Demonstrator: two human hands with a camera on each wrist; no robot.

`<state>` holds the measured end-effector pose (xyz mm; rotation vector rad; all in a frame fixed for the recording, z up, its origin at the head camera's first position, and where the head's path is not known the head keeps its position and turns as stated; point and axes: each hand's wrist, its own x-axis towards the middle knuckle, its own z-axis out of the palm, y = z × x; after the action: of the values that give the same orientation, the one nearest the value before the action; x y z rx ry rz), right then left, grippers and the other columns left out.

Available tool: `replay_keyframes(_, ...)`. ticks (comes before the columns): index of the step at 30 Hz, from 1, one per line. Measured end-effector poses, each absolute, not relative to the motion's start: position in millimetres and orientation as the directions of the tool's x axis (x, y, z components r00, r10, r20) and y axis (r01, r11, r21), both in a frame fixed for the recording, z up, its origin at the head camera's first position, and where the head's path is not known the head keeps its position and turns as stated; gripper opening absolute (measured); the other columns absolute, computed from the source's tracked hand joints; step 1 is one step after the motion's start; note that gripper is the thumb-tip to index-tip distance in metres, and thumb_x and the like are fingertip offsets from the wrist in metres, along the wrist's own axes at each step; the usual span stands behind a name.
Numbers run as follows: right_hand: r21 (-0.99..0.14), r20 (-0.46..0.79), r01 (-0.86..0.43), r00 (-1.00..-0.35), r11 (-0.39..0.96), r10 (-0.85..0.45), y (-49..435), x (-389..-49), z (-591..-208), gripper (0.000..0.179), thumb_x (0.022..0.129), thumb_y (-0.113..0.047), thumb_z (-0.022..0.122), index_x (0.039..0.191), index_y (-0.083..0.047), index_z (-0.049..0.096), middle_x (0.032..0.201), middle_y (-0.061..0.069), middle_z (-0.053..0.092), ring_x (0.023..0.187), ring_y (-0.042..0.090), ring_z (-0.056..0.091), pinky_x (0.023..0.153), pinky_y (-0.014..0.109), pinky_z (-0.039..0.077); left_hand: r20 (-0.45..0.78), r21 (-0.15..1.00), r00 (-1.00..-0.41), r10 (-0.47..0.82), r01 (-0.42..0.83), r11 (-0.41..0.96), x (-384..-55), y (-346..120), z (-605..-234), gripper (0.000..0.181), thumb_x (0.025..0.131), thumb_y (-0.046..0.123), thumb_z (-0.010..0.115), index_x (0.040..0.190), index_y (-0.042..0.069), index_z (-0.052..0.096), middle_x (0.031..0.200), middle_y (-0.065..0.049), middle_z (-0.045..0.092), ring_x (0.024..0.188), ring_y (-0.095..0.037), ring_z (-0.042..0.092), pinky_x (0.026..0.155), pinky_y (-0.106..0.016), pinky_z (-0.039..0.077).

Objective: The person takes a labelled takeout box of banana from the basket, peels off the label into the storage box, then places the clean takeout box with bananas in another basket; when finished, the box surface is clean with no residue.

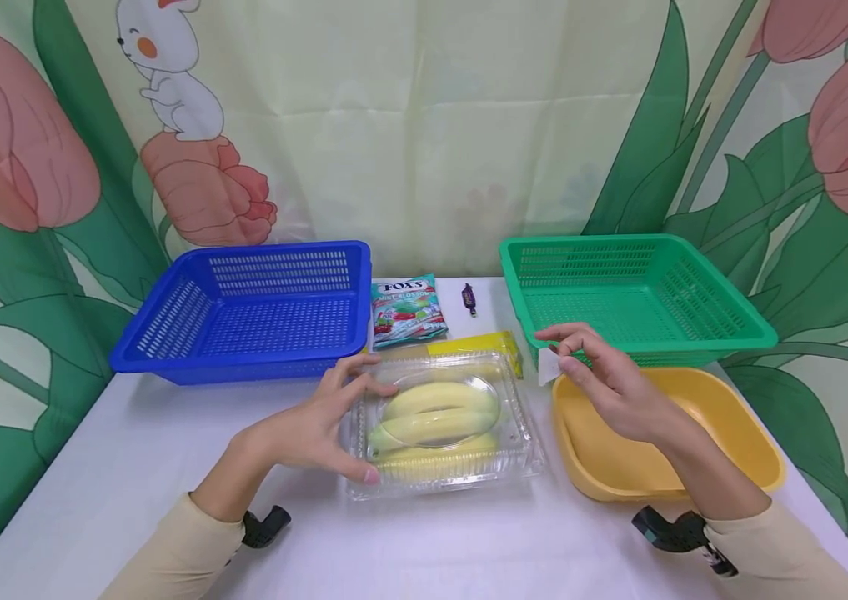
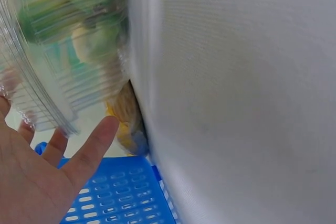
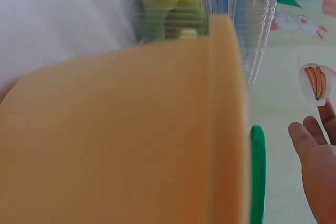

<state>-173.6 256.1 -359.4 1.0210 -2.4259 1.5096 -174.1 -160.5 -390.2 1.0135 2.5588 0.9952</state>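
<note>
A clear plastic clamshell box (image 1: 439, 425) with several yellow-green bananas (image 1: 434, 412) inside sits on the table, lid down. My left hand (image 1: 318, 425) rests at the box's left side, fingers spread over the lid's edge and thumb by the front corner. In the left wrist view, fingertips (image 2: 62, 139) touch the clear rim while the thumb stands apart from it. To the right of the box, my right hand (image 1: 611, 387) pinches a small sticker (image 1: 549, 367) above the table. The right wrist view shows a banana picture on this sticker (image 3: 316, 83).
A blue basket (image 1: 243, 367) stands at back left, a green basket (image 1: 641, 348) at back right. The orange-yellow basin (image 1: 581, 475) lies under my right hand. Behind the box are a yellow packet (image 1: 476, 343), a Fox's candy bag (image 1: 408, 312) and a small dark wrapped piece (image 1: 469, 298).
</note>
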Motion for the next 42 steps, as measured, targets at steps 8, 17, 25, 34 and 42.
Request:
replay_keyframes(8,-0.712,0.415,-0.592,-0.789,0.377,-0.453,289.1,-163.3,-362.4,0.016,0.105,0.009,0.044,0.100,-0.004,0.053,0.135,0.019,0.053,0.132,0.012,0.049,0.094,0.012,0.043,0.033,0.675,-0.755,0.655,0.501,0.542,-173.3,-156.3,-393.7,0.099,0.065,0.062,0.089,0.150,0.030,0.048,0.167,0.009,0.004,0.154,-0.031,0.000,0.110,-0.078,0.024)
replay_keyframes(17,-0.686,0.397,-0.566,-0.818,0.458,-0.417,318.0,-155.1,-368.4,0.015,0.104,0.010,0.046,0.103,-0.003,0.053,0.135,-0.004,0.054,0.128,0.003,0.049,0.091,0.010,0.043,0.042,0.675,-0.758,0.651,0.502,0.541,-173.1,-156.3,-394.5,0.100,0.065,0.061,0.089,0.150,0.030,0.047,0.166,0.011,0.002,0.154,-0.029,-0.001,0.110,-0.078,0.023)
replay_keyframes(25,-0.662,0.350,-0.488,-0.872,0.569,-0.341,336.8,-154.4,-384.7,0.013,0.106,0.001,0.049,0.104,-0.008,0.057,0.129,-0.005,0.060,0.123,-0.006,0.049,0.092,0.004,0.041,0.005,0.684,-0.772,0.636,0.467,0.561,-167.9,-166.0,-394.2,0.098,0.066,0.062,0.089,0.150,0.031,0.047,0.167,0.011,0.001,0.154,-0.031,-0.002,0.108,-0.080,0.025)
replay_keyframes(34,-0.620,0.319,-0.486,-0.874,0.616,-0.367,356.5,-152.0,-394.1,0.016,0.104,0.001,0.054,0.101,-0.014,0.060,0.125,-0.017,0.060,0.119,-0.008,0.049,0.094,0.002,0.039,0.038,0.656,-0.748,0.663,0.519,0.548,-169.7,-168.8,-392.2,0.098,0.068,0.061,0.087,0.151,0.030,0.046,0.168,0.004,0.003,0.154,-0.035,0.002,0.108,-0.080,0.025)
replay_keyframes(42,-0.606,0.280,-0.483,-0.873,0.632,-0.399,380.4,-150.8,-392.9,0.018,0.103,0.003,0.056,0.102,-0.013,0.063,0.126,-0.002,0.059,0.119,-0.009,0.049,0.094,0.000,0.039,0.035,0.655,-0.745,0.666,0.521,0.548,-174.6,-159.6,-391.0,0.097,0.070,0.061,0.087,0.150,0.026,0.046,0.168,0.005,0.000,0.154,-0.035,-0.002,0.109,-0.080,0.023)
